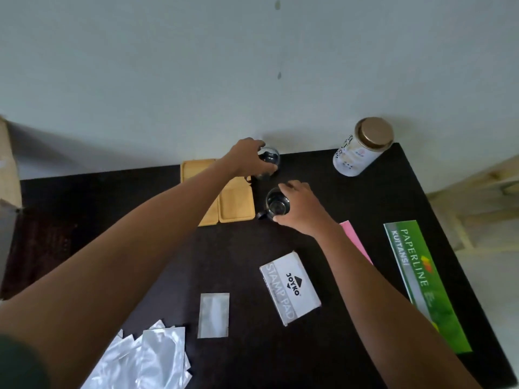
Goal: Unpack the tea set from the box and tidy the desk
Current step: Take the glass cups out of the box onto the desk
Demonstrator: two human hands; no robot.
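Two clear glass tea cups stand on the dark desk [323,175] near the wall. My left hand [248,158] grips the far glass cup [271,161] from its left side. My right hand [302,210] wraps the near glass cup [276,204] from the right, and the cup's dark handle points toward me on the left. Two light wooden trays [237,203] lie side by side just left of the cups, partly under my left forearm. A white tea tin with a gold lid [362,147] stands at the back right.
A white stamp pad box [290,287] lies mid-desk. A green receipt book [424,282] and a pink paper [355,242] lie on the right. Several silver foil pouches [146,357] sit at the front left, with a small clear packet [213,314] beside them. A cardboard box [8,164] stands far left.
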